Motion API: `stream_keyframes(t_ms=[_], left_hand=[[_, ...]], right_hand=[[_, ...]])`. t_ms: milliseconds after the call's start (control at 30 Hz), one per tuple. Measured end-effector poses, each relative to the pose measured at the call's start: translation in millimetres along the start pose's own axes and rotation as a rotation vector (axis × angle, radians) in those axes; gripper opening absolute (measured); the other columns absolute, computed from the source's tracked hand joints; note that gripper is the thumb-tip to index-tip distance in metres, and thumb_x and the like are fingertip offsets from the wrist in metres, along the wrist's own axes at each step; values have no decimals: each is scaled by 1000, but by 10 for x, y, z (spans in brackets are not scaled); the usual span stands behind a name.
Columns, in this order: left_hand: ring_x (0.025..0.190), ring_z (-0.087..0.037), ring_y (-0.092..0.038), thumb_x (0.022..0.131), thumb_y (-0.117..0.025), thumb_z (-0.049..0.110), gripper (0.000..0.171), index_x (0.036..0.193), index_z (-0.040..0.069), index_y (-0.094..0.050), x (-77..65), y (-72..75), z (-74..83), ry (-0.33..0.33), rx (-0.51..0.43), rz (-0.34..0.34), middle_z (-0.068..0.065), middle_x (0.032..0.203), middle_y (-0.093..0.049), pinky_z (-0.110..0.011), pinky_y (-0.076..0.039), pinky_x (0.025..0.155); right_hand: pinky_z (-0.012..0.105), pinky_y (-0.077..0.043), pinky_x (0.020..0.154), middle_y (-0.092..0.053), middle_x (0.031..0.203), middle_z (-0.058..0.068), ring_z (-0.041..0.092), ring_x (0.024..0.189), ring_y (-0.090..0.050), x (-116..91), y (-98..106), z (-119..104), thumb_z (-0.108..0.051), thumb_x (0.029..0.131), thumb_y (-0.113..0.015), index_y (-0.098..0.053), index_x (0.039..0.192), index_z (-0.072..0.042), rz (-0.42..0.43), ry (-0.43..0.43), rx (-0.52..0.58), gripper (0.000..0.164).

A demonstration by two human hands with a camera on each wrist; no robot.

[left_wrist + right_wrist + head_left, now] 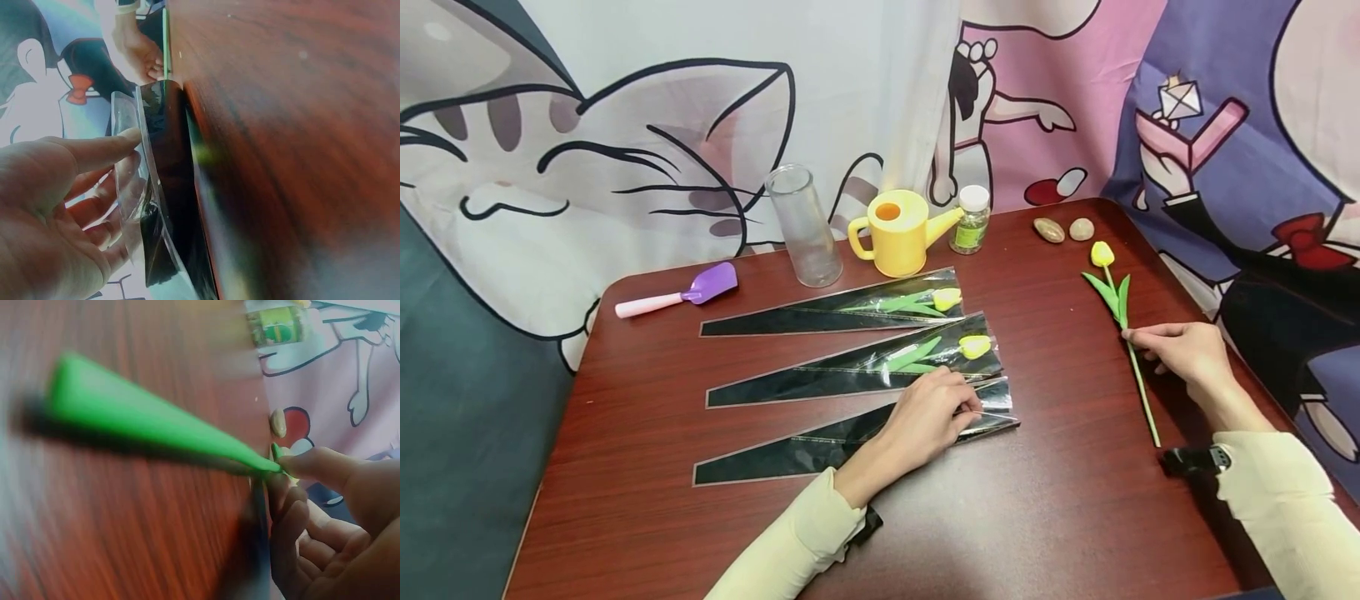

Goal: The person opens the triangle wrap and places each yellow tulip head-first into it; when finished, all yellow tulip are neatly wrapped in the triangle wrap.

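Note:
My left hand (928, 417) pinches the clear film at the wide right end of the nearest black-backed flower sleeve (760, 463). In the left wrist view the clear film (125, 112) stands apart from the black backing, with the thumb at its edge. At the right side of the table, my right hand (1195, 358) pinches a yellow artificial tulip (1142, 396) by its stem, just below the leaves. Its bloom points to the back and the stem's end to the front. Two more sleeves, a middle one (775, 387) and a far one (752, 321), each contain a yellow tulip.
Along the back of the brown table (625, 533) stand a glass vase (808, 237), a yellow watering can (901, 237) and a white-capped jar (972, 221). Two stones (1049, 231) lie at the back right. A purple shovel (711, 283) lies at the back left.

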State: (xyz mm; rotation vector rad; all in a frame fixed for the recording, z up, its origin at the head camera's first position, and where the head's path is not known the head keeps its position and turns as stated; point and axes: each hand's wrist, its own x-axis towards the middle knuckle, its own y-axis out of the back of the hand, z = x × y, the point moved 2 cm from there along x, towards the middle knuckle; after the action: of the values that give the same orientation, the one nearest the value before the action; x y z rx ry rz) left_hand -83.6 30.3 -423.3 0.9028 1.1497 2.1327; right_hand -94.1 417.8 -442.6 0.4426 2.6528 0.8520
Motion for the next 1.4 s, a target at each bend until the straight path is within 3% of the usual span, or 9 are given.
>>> stream_keyframes(t_ms=[100, 300, 433, 533, 633, 767, 1000, 1400], left_hand=[[82, -5, -52, 88, -74, 24, 4, 86, 21, -74, -2, -2, 8, -4, 3, -10, 14, 83, -62, -21, -43, 76], [82, -5, -52, 87, -75, 24, 3, 86, 22, -74, -8, -7, 3, 1, 9, -8, 14, 84, -62, -21, -43, 75], [82, -4, -51, 88, -74, 25, 4, 85, 22, -73, -11, 1, -9, 7, 16, -1, 15, 84, -62, -21, -43, 75], [81, -4, -50, 87, -75, 25, 4, 85, 23, -73, -15, 6, -10, 10, 25, 7, 16, 83, -61, -20, -43, 74], [81, -4, -50, 87, -75, 25, 4, 84, 23, -73, -21, 9, -12, 14, 28, 12, 15, 83, -61, -20, -43, 74], [81, -6, -51, 86, -75, 24, 4, 85, 22, -74, -22, 16, -12, 17, 25, 13, 14, 83, -61, -22, -43, 74], [79, -6, -51, 85, -77, 23, 4, 84, 21, -74, -25, 47, -23, 31, 32, 17, 13, 81, -60, -21, -43, 73], [82, -6, -52, 85, -77, 22, 3, 83, 20, -74, -36, 77, -52, 47, 30, 39, 13, 81, -62, -22, -44, 74]], right_hand=[[29, -48, 46, -65, 59, -7, 13, 51, -57, -20, -9, 27, -33, 82, -80, -79, 73, -26, -4, -40, 88, 11], [27, -48, 48, -66, 62, -10, 9, 55, -56, -54, -47, 14, -36, 83, -79, -81, 79, -23, -40, -86, 177, 14], [22, -45, 49, -70, 73, -10, 5, 58, -55, -96, -143, -54, -26, 90, -73, -81, 83, -21, -218, -142, 488, 11], [20, -39, 48, -70, 81, -7, 4, 60, -51, -160, -231, -108, -15, 97, -62, -79, 89, -18, -386, -196, 739, 19], [20, -31, 46, -67, 82, -6, 3, 60, -48, -232, -300, -159, -12, 102, -53, -76, 92, -13, -493, -210, 873, 25], [20, -27, 46, -64, 82, -2, 3, 61, -48, -334, -369, -226, -11, 103, -49, -73, 93, -9, -551, -227, 1006, 26], [20, -31, 49, -66, 85, 0, 5, 65, -53, -437, -486, -292, -11, 102, -52, -71, 93, -8, -501, -284, 1165, 21], [27, -45, 50, -72, 82, 8, 14, 61, -60, -503, -581, -314, -2, 93, -63, -73, 86, -2, -199, -346, 1395, 13]])
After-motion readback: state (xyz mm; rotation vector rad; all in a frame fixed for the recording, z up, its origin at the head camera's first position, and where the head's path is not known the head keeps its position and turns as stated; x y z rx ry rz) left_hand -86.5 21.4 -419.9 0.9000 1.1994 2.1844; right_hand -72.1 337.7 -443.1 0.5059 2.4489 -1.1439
